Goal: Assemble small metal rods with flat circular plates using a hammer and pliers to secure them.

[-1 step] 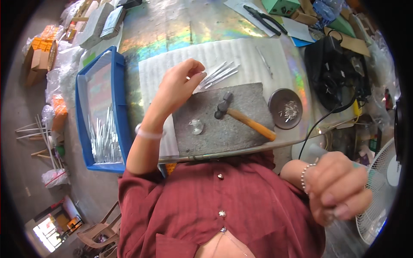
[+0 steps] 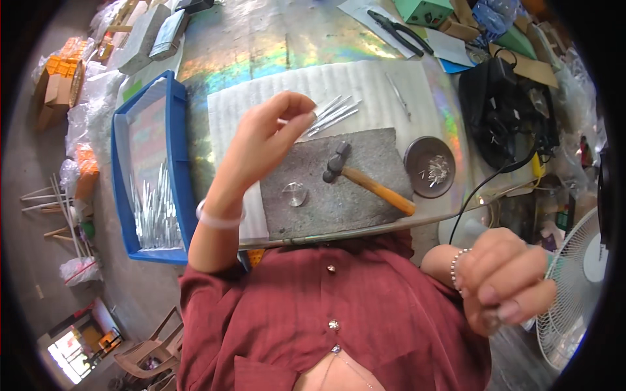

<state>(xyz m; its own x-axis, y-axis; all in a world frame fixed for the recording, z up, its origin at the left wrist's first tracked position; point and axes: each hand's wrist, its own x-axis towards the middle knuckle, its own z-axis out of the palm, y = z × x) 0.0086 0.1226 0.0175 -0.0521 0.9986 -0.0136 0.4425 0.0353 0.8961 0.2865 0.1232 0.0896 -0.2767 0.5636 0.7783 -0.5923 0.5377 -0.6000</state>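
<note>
Above the left end of the grey slab, my left hand (image 2: 274, 130) has its thumb and index finger pinched together. Its fingertips meet the near end of a loose bundle of thin silvery rods (image 2: 336, 116) on white foam; whether a rod is between them is hidden. My right hand (image 2: 505, 280) is off the table at the lower right, curled closed, with a small shiny bit at the fingertips that I cannot make out. On the slab (image 2: 385, 150) lie a ball-peen hammer (image 2: 372, 186) with a wooden handle and a small clear round disc (image 2: 295, 193).
A dark round bowl (image 2: 424, 146) of small silvery pieces stands right of the slab. At left, a blue tray (image 2: 184, 169) holds many thin rods. Pliers (image 2: 398, 32) lie at the back, a black bag (image 2: 482, 98) at the right. A fan (image 2: 574, 274) stands beyond my right hand.
My left hand has shifted slightly to the right, closer over the rods. My right hand has moved a little up and left. The whole view has shifted slightly.
</note>
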